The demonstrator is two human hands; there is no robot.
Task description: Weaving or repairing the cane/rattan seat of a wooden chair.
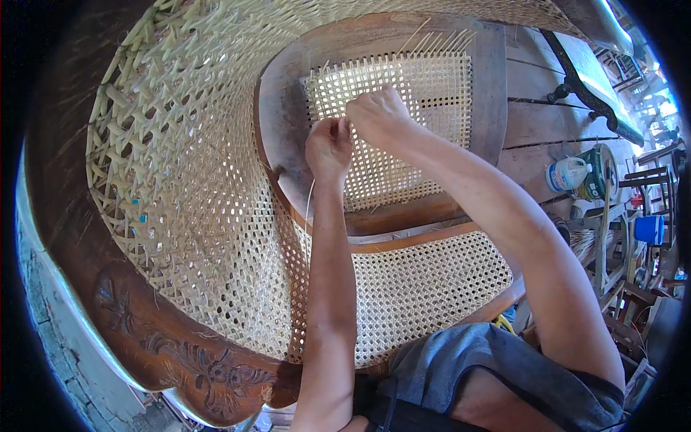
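A wooden frame [489, 93] with a square of open cane mesh [446, 75] lies in front of me. Loose cane ends [425, 42] stick out along its far edge. My left hand [330, 150] is at the mesh's left edge, thumb and fingers pinched together. A thin cane strand [309, 205] trails down from it beside my forearm. Just right of it, my right hand [377, 115] is over the mesh with its fingers curled closed. Its fingertips are turned away, so what they hold is hidden. The two hands nearly touch.
A large curved cane panel [180, 187] in a carved dark wood frame [216, 367] rises at left. Nearer me is another cane panel [425, 288]. At right are a white jug [568, 174], a green bucket [594, 171], a blue container [649, 229] and a dark carved furniture piece [576, 75].
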